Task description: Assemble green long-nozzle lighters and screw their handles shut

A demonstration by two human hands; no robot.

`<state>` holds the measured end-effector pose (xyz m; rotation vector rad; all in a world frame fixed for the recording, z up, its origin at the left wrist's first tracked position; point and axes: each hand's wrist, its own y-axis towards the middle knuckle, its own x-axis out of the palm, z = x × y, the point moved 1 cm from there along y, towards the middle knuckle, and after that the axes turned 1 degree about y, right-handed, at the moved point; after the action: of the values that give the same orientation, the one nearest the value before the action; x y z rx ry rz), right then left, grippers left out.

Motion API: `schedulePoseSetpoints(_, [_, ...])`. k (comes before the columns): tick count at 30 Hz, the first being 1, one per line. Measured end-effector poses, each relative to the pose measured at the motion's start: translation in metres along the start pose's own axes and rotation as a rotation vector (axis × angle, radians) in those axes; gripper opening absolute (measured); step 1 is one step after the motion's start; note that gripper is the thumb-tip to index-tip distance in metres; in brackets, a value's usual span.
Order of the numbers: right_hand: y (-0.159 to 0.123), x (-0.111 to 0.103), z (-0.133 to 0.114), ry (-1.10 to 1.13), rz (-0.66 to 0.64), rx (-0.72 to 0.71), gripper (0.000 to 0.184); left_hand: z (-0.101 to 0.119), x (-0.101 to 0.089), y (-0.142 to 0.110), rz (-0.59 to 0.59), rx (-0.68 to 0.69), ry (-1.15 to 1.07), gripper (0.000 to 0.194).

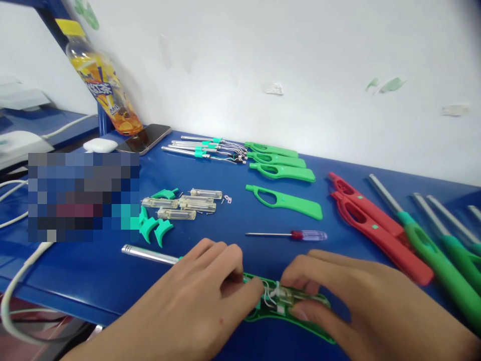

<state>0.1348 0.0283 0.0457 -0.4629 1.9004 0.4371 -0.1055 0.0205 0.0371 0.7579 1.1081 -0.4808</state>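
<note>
A green lighter half-shell (319, 331) lies with its inside facing up near the table's front edge. My right hand (334, 291) pinches a clear fuel tank (287, 296) that sits in the shell's handle part. My left hand (210, 286) is closed over the shell's front part, its fingers curled; whatever is between its fingertips is hidden. White wires (268, 296) run inside the shell between both hands. From under my left hand a silver lighter tube (150, 254) points left.
Behind my hands lie a screwdriver (306, 235), spare fuel tanks (176, 214), teal triggers (163, 230), metal tubes with wires (203, 149) and green shells (289, 203). Red shells (376, 228) and assembled green lighters (439, 260) are at right. A drink bottle (105, 85) and phone (146, 139) are back left.
</note>
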Motion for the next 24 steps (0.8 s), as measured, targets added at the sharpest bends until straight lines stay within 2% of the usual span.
schedulePoseSetpoints(4, [0.004,-0.002,-0.003,0.063,-0.109,0.016,0.020,-0.001,0.000,0.001,0.006,-0.011,-0.006,0.052])
schedulePoseSetpoints(7, [0.004,-0.003,-0.002,0.071,-0.120,0.016,0.021,0.000,0.001,0.001,-0.002,-0.018,-0.006,0.050])
schedulePoseSetpoints(11, [0.002,0.000,0.000,0.068,-0.105,0.011,0.020,0.001,0.002,0.000,-0.038,0.003,0.022,0.039])
schedulePoseSetpoints(16, [0.004,-0.003,-0.002,0.061,-0.119,-0.002,0.021,-0.001,0.004,-0.003,-0.008,0.056,0.092,0.035])
schedulePoseSetpoints(24, [0.012,-0.007,-0.004,0.118,-0.269,0.083,0.025,-0.001,0.001,-0.002,-0.037,0.067,0.137,0.037])
